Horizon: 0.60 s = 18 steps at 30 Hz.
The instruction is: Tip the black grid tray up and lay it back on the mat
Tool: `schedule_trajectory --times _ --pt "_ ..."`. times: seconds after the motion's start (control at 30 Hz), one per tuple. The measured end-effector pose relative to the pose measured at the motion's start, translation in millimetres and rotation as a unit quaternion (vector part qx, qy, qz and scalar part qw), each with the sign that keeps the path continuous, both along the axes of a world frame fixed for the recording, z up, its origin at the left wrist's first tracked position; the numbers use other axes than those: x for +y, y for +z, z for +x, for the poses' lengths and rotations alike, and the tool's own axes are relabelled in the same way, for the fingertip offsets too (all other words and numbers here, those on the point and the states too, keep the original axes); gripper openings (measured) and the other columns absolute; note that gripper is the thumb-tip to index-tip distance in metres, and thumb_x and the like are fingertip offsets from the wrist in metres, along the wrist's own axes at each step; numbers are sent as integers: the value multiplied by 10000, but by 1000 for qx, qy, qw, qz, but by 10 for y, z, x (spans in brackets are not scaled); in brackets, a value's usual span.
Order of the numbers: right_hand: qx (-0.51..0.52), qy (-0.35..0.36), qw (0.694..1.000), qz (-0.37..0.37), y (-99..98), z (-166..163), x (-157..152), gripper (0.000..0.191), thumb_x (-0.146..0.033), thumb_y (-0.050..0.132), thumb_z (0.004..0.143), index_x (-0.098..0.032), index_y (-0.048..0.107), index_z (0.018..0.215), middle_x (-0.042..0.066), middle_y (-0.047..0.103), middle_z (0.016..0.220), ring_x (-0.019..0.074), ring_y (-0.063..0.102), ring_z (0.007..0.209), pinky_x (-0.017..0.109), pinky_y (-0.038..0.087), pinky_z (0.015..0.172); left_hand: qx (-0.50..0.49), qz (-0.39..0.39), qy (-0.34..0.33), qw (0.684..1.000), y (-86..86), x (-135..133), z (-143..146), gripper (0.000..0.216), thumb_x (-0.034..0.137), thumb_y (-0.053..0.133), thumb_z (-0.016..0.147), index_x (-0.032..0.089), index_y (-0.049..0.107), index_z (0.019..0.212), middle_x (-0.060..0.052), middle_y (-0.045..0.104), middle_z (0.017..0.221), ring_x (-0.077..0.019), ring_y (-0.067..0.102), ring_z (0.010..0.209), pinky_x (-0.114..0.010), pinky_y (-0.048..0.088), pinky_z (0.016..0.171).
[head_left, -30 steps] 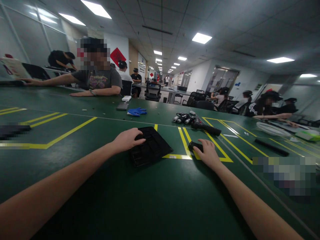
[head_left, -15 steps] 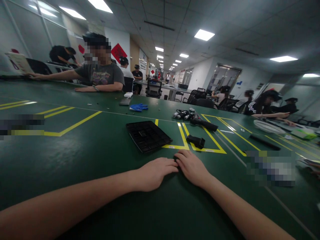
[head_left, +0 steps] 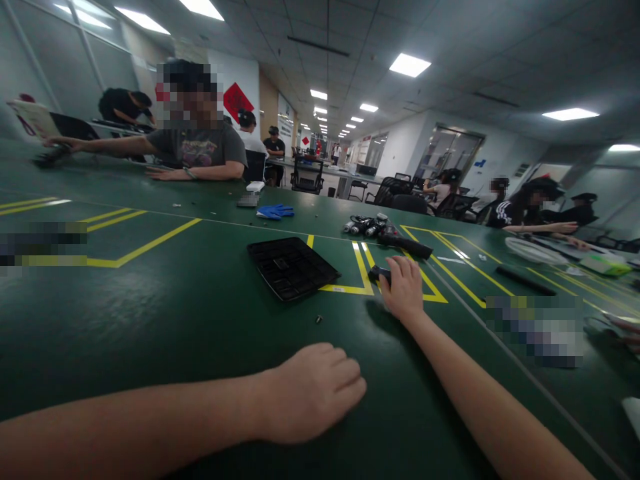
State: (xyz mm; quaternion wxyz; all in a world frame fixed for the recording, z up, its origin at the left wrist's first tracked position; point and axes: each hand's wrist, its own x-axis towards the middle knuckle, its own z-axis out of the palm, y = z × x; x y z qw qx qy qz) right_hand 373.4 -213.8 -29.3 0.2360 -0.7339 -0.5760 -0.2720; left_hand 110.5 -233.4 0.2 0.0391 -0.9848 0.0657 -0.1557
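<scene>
My left hand (head_left: 313,392) rests low on the green table (head_left: 200,320), fingers curled under in a loose fist, with nothing seen in it. My right hand (head_left: 404,288) reaches forward and covers a small black block (head_left: 376,273) on the yellow floor-tape lines, fingers closing over it. A black compartment tray (head_left: 291,267) lies flat just left of that hand. A tiny dark screw (head_left: 318,319) sits on the table between my hands.
A long black tool (head_left: 406,246) and several silver-tipped parts (head_left: 364,227) lie beyond the block. Blue gloves (head_left: 274,211) lie farther back. A person in a grey shirt (head_left: 200,150) leans on the far edge; other people sit at right.
My hands were together near the table's middle; the right has gone forward onto the black block, the left has drawn back toward me and curled. A small screw now shows where they met.
</scene>
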Motion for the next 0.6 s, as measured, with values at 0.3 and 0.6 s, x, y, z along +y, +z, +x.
schedule_trajectory --times 0.3,0.6 --pt "138 -95 969 -179 -90 270 183 539 -469 345 822 -106 484 1195 191 503 1152 337 504 993 446 424 822 87 -116 267 953 -84 575 72 200 231 384 884 147 560 926 -75 548 880 -164 513 693 -293 431 594" --pt "134 -77 972 -176 -103 269 170 530 -468 348 819 -111 487 1187 185 504 1140 336 501 977 445 432 805 -174 -704 318 610 317 1176 -58 97 255 392 852 170 436 834 27 441 611 -100 474 498 -203 362 445"
